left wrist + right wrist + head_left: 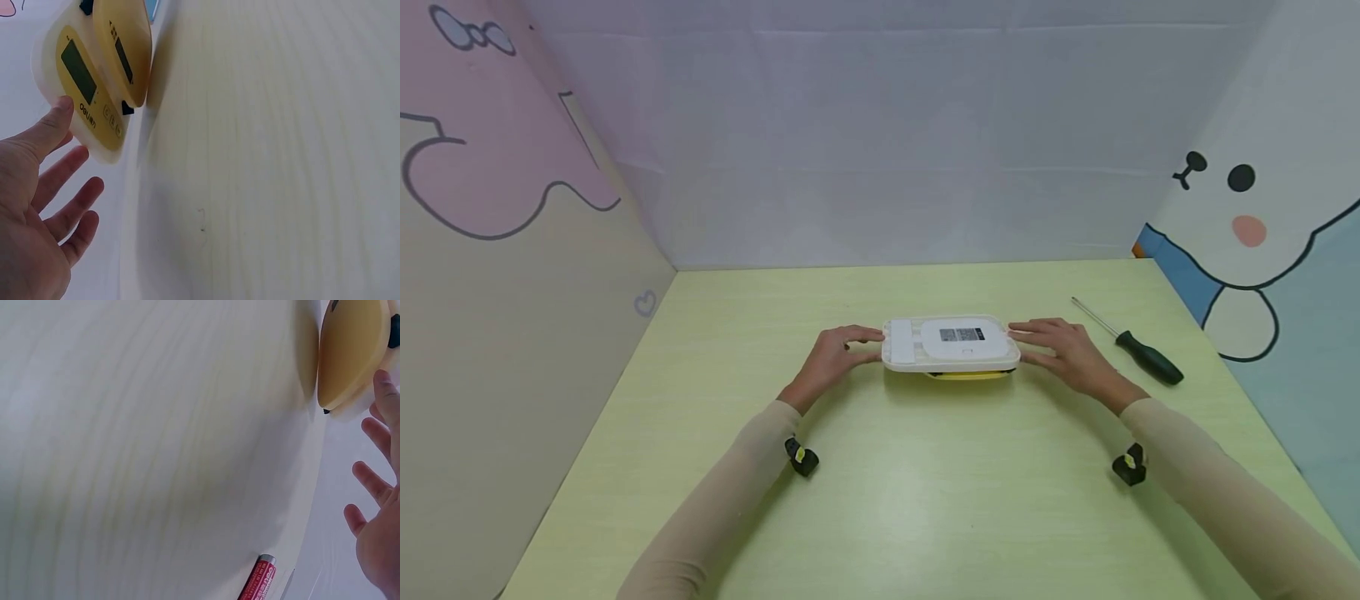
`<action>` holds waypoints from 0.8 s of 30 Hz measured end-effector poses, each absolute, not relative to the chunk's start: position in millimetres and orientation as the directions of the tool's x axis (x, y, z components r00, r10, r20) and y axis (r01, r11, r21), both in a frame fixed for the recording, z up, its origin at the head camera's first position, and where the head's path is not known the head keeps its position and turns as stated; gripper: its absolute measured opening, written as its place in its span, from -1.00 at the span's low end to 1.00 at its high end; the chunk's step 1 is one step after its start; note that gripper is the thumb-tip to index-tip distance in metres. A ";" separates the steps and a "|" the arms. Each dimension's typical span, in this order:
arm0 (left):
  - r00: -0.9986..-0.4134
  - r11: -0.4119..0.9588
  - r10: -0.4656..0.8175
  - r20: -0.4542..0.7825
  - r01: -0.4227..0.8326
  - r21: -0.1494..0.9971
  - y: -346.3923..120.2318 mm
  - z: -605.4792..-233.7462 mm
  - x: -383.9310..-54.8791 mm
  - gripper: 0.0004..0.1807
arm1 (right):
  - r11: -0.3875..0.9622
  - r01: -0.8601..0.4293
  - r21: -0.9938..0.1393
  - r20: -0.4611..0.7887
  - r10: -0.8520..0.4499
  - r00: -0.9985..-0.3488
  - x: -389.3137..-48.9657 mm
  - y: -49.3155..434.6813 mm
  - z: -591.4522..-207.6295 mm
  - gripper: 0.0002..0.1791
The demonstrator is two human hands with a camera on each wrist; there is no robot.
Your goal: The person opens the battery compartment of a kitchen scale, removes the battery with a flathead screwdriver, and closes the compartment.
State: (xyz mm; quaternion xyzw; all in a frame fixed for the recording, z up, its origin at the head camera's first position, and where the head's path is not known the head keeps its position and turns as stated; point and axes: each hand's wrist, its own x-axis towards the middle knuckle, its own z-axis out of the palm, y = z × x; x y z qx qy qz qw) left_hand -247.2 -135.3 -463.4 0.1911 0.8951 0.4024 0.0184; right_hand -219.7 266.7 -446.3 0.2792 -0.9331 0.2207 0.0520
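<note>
An upside-down kitchen scale (967, 343) shows its white underside, with a printed label and a plain rectangular panel. Below it shows the yellow weighing plate (128, 50), near or on the tabletop. My left hand (837, 357) pinches the scale's left end, thumb on the yellow display panel (87, 87) and other fingers spread. At the opposite end, my right hand (1067, 354) pinches the edge between thumb and forefinger, its other fingers loose. Whether the scale rests on the table or is slightly raised, I cannot tell.
A screwdriver (1150, 358) with a dark handle lies right of my right hand. In the right wrist view, a small red cylinder (258, 581) with a silver end lies on the table (887, 500). Printed walls (880, 150) stand behind and at both sides.
</note>
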 end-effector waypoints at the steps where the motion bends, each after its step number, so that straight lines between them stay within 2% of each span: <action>1: -0.928 0.593 0.351 0.123 0.322 0.738 -135.1 -463.1 -246.9 -0.66 | 0.744 -0.539 -0.394 0.219 -0.494 -0.842 -219.9 266.6 -445.6 -0.51; 9: -0.935 0.540 0.327 0.136 0.303 0.785 -133.6 -460.7 -245.5 -0.73 | 0.738 -0.482 -0.472 0.185 -0.452 -0.873 -222.0 267.9 -443.3 -0.52; 24: -0.941 0.490 0.284 0.183 0.306 0.816 -131.0 -459.9 -244.7 -0.81 | 0.684 -0.442 -0.580 0.227 -0.385 -0.894 -221.0 268.3 -436.6 -0.62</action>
